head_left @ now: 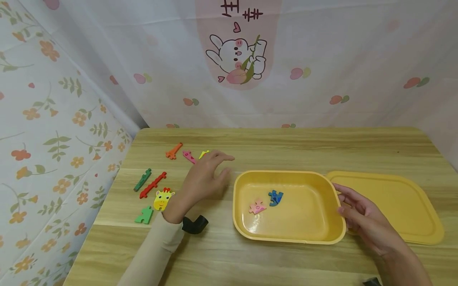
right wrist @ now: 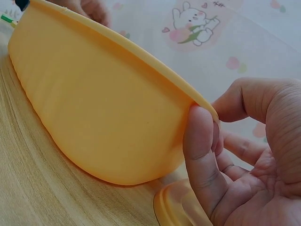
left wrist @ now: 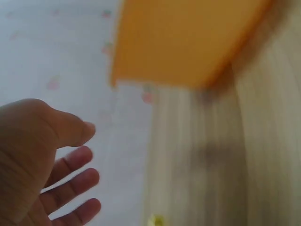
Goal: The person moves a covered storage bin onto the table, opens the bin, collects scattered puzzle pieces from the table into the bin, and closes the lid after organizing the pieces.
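A yellow plastic box (head_left: 293, 222) stands uncovered on the table, with a pink puzzle piece (head_left: 257, 206) and a blue puzzle piece (head_left: 275, 198) lying inside. My right hand (head_left: 370, 224) pinches the rim at its right end, thumb and fingers on either side, as the right wrist view (right wrist: 108, 108) of the box wall confirms. Left of the box, my left hand (head_left: 205, 178) hovers over the table with loosely bent fingers and nothing in them. Just behind it, a yellow puzzle piece (head_left: 203, 154) is partly hidden, beside a pink heart-marked piece (head_left: 189, 156).
Scattered at the left are an orange piece (head_left: 173, 151), a dark green piece (head_left: 142, 179), a red piece (head_left: 153, 185), a giraffe-head piece (head_left: 162, 200) and a green piece (head_left: 144, 215). The yellow lid (head_left: 404, 206) lies flat to the right of the box. A printed curtain (head_left: 307, 47) hangs behind the table.
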A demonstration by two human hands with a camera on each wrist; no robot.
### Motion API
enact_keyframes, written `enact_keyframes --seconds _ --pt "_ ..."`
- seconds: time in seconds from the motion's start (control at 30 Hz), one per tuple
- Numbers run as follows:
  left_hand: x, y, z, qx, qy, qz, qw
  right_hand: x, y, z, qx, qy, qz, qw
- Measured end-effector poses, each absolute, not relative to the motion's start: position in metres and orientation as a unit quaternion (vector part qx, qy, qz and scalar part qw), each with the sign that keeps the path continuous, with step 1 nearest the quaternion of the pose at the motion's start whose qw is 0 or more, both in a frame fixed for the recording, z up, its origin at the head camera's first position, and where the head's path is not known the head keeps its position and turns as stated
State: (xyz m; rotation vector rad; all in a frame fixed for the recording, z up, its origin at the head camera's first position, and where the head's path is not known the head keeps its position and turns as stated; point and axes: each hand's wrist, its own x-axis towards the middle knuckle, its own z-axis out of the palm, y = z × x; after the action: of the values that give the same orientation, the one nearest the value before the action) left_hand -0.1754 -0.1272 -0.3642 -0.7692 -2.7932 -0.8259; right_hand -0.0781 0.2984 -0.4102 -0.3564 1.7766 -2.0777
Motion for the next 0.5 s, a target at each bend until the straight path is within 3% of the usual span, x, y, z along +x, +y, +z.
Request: enact_keyframes --seconds 0.5 --pt "-0.204 -0.143 -0.388 -0.205 -0.944 -0.248 0.073 -0.081 0.302 -0.413 -0.152 0.602 -0.759 0.197"
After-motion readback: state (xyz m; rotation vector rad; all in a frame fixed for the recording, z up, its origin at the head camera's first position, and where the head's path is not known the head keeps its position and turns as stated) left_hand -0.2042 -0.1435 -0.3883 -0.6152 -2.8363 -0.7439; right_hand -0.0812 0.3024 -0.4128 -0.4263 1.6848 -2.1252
